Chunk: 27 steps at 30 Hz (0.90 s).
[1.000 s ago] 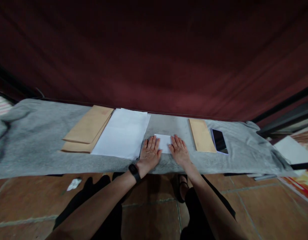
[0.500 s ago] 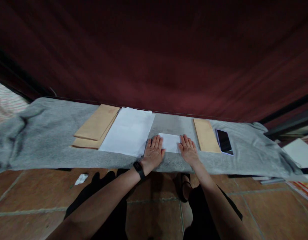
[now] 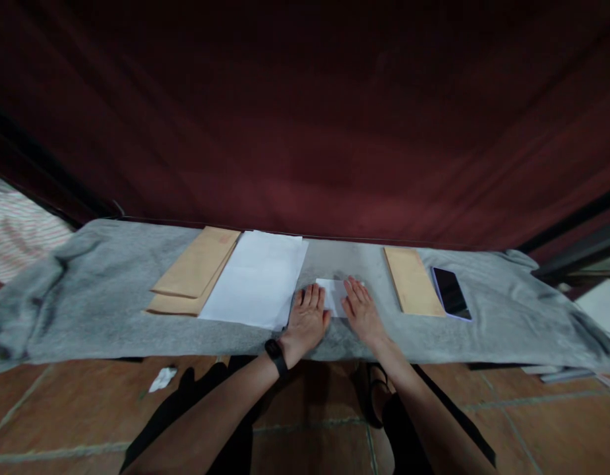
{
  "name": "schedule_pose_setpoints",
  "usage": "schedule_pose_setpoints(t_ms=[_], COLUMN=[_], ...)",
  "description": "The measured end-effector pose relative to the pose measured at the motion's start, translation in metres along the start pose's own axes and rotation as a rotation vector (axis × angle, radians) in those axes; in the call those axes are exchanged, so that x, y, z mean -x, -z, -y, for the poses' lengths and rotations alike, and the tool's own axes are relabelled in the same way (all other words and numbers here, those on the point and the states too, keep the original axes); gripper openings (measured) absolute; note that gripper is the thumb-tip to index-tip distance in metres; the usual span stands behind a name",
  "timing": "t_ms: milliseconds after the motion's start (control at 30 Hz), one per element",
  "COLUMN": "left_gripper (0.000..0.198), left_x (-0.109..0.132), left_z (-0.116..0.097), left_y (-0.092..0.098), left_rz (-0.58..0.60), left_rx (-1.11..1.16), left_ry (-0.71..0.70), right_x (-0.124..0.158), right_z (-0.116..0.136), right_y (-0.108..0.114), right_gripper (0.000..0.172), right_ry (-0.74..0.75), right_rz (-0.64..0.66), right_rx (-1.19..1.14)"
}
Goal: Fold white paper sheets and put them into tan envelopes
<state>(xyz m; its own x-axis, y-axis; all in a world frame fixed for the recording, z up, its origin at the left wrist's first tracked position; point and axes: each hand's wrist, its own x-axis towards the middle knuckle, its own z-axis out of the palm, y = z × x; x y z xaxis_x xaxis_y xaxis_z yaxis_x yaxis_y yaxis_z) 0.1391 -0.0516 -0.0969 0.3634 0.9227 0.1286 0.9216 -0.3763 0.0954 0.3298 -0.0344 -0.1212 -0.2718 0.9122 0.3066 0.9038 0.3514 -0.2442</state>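
Note:
A small white piece of paper (image 3: 335, 300) lies on the grey cloth between my hands, partly covered by them. My left hand (image 3: 308, 319) rests flat over its left end, fingers stretched out, with a black band on the wrist. Across the paper's right part lies my right hand (image 3: 363, 313), also flat with the fingers extended. Just left of my left hand is a stack of large white sheets (image 3: 255, 277). Whether the small paper is folded I cannot tell.
Large brown envelopes (image 3: 198, 264) lie left of the white sheets. A pile of smaller brown envelopes (image 3: 413, 282) and a phone (image 3: 450, 291) are on the right. Grey cloth (image 3: 101, 290) covers the narrow bench against a dark red backdrop (image 3: 305, 145). Crumpled tissue (image 3: 163, 379) lies on the tiled floor.
My right hand has slid left over the small paper, closer to my left hand, which stays at the left end. The whole view has shifted slightly, with the bench appearing lower.

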Motion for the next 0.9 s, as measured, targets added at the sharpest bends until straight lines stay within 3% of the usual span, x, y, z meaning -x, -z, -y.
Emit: schedule_pose_setpoints(t_ms=[133, 367, 567, 767, 900], left_gripper=[0.055, 0.048, 0.054, 0.061, 0.057], left_x=[-0.003, -0.014, -0.021, -0.026, -0.029], left_z=[0.004, 0.024, 0.042, 0.06, 0.066], left_y=[0.001, 0.013, 0.02, 0.025, 0.027], left_rz=[-0.026, -0.072, -0.065, 0.033, 0.056], left_rx=[0.014, 0.082, 0.024, -0.056, -0.069], left_ry=[-0.018, -0.046, 0.103, 0.293, 0.324], right_x=[0.003, 0.004, 0.004, 0.003, 0.002], right_z=[0.019, 0.02, 0.021, 0.021, 0.021], right_y=[-0.006, -0.008, -0.008, -0.008, -0.006], right_gripper=[0.054, 0.054, 0.054, 0.053, 0.053], right_ry=[0.03, 0.004, -0.004, 0.002, 0.011], right_rz=[0.068, 0.081, 0.095, 0.076, 0.079], right_rx=[0.04, 0.106, 0.112, 0.122, 0.104])
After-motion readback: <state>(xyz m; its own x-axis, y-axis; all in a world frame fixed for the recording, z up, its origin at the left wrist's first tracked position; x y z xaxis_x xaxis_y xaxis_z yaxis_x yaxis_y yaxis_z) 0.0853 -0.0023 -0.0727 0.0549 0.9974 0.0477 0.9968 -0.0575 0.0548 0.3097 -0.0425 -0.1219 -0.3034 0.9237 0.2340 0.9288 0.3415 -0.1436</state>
